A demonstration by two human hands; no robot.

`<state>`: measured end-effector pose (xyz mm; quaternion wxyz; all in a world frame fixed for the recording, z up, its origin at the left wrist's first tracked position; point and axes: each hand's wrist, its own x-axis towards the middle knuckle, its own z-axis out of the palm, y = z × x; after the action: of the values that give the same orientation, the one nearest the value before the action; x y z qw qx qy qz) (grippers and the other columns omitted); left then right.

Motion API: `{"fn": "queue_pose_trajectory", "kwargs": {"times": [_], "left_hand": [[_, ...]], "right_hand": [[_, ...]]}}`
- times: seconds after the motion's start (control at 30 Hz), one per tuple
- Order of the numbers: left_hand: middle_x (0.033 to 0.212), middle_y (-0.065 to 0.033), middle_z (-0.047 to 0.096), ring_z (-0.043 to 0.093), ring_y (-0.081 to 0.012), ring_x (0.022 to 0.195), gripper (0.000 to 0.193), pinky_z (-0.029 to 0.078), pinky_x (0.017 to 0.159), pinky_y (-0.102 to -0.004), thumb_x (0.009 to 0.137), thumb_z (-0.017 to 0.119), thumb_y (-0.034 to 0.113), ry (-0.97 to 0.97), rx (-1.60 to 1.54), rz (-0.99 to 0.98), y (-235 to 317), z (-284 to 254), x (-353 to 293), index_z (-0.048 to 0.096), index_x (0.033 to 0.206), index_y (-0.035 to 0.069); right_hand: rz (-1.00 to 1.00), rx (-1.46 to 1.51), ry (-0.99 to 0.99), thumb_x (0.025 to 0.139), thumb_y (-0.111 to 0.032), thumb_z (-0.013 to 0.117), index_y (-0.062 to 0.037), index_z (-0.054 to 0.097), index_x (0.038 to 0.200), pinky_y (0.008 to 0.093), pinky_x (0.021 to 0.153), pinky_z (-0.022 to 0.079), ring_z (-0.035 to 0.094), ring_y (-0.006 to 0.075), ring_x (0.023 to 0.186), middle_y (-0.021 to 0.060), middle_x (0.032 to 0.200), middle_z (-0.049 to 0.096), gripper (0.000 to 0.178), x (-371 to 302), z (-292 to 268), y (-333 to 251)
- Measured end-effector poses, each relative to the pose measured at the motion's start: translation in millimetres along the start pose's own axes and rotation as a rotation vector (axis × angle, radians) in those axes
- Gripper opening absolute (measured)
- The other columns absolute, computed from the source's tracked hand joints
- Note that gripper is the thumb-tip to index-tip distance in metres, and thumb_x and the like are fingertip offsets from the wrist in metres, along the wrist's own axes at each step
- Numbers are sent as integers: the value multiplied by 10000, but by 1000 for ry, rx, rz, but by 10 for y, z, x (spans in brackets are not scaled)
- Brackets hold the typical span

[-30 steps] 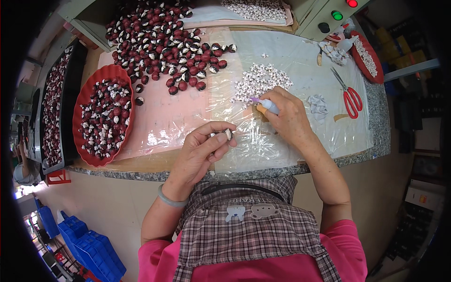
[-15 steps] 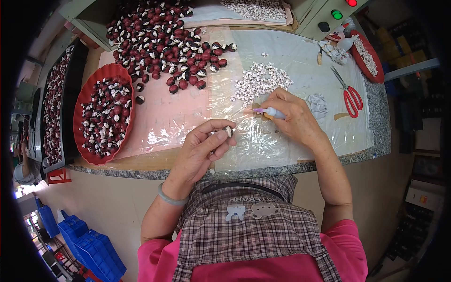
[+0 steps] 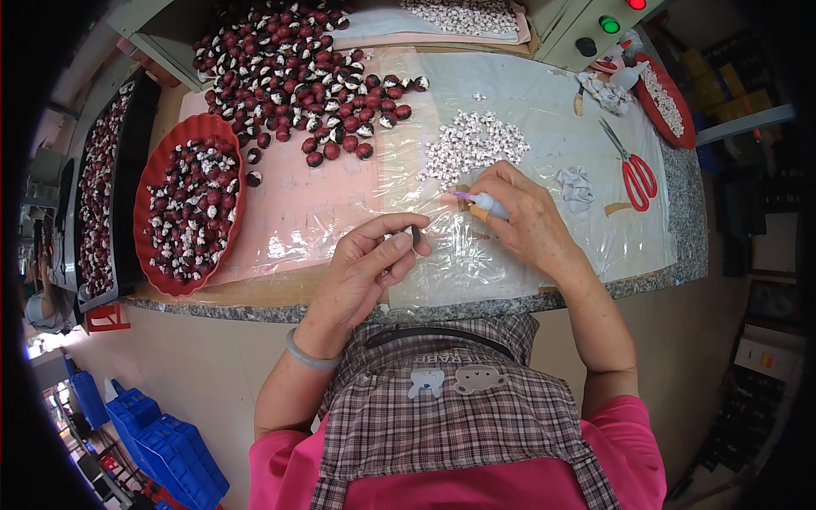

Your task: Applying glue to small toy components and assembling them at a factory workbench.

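Between the thumb and fingertips of my left hand is a small dark, round piece with a bit of white. My right hand is closed round a small squeeze bottle with a thin purple nozzle. The nozzle points left, toward the near edge of a heap of small white, speckled pieces; whether it touches one I cannot tell. At the back left lies a big pile of dark red, black and white balls.
To the left stand a red scalloped dish of balls and a long black tray. Red-handled scissors, crumpled white tissue and a red dish of white pieces lie on the right. A grey cabinet borders the back.
The piece in my left hand has turned, showing more of its dark side. My right hand has shifted slightly, and more of the bottle and nozzle now shows.
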<state>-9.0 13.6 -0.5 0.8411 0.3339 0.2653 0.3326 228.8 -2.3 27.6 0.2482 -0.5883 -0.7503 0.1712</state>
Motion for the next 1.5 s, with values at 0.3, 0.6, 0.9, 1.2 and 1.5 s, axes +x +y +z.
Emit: {"fn": "queue_pose_trajectory", "kwargs": {"times": [0.3,0.6,0.9,1.2,1.5], "left_hand": [[942,-79,642,368,-50,620,304,292,523,-175,932,528,77,-11,4,6,41,36,-18,581,1219,-9],[911,-74,677,399,-27,605,267,315,514,-161,925,588,104,56,143,-12,27,165,-49,597,1176,13],[841,-24,658,422,-18,618,259,349,525,-164,936,589,126,69,274,50,-37,163,-66,604,1177,33],[869,-17,647,485,-29,665,237,402,565,-185,913,607,104,131,530,142,-55,242,-107,618,1134,19],[934,-138,646,646,-252,806,192,505,678,-298,864,612,40,157,1015,514,-63,301,-88,620,1053,6]], "right_hand": [[88,509,5,784,-46,678,-13,664,940,289,734,498,645,165,792,86,877,679,160,-97,-33,-190],[315,852,-49,751,4,655,-15,668,926,281,726,500,644,148,795,90,880,684,177,-186,-3,-355],[199,621,50,760,-48,718,-19,661,867,266,649,499,645,130,732,85,820,691,125,-214,67,-449],[320,655,83,761,-66,735,-6,648,837,268,607,486,618,111,673,83,785,684,131,-284,136,-483],[243,723,265,767,-36,732,-12,645,838,274,610,484,636,168,686,78,782,654,115,-386,402,-544]]}}
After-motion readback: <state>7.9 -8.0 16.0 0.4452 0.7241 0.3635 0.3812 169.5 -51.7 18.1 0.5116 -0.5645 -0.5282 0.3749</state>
